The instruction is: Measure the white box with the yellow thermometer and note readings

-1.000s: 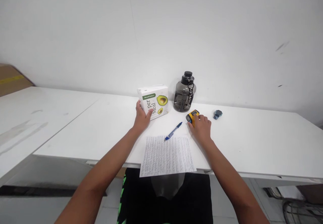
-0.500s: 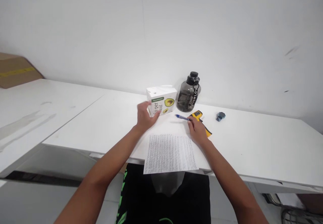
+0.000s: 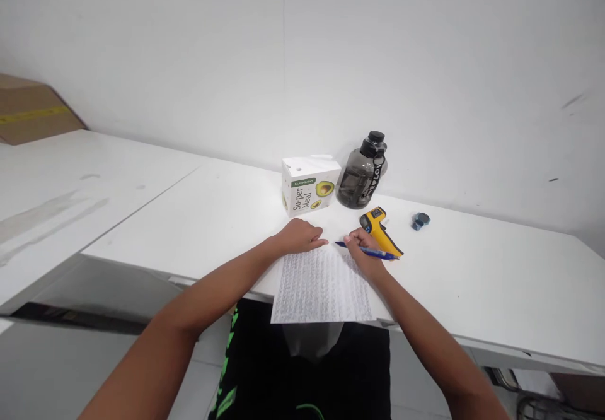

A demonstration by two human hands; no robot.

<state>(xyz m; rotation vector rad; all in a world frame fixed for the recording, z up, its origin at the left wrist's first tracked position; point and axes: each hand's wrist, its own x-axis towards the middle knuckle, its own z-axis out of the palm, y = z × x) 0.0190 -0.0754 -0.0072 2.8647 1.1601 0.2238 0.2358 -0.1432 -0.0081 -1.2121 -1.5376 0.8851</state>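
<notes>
My right hand (image 3: 365, 251) is closed around a blue pen (image 3: 378, 253), whose tip points left, just above the top right of a sheet of paper (image 3: 321, 291). Dense lines of writing cover the sheet, which lies at the table's front edge and overhangs it a little. My left hand (image 3: 300, 236) rests at the sheet's top left edge, holding nothing, its fingers loosely bent and the thumb apart. Behind it stands a white box with avocado pictures (image 3: 309, 186). Partly behind my right hand lies a yellow and black infrared thermometer (image 3: 385, 234).
A dark see-through water bottle (image 3: 359, 177) stands by the wall, right of the box. A blue watch-like item (image 3: 420, 220) lies farther right on the white table (image 3: 496, 268). At the far left sits a cardboard box (image 3: 35, 114) with yellow tape.
My left hand has let go of the avocado box and come down to the paper's top edge. My right hand has turned the pen and brought it lower, near the sheet.
</notes>
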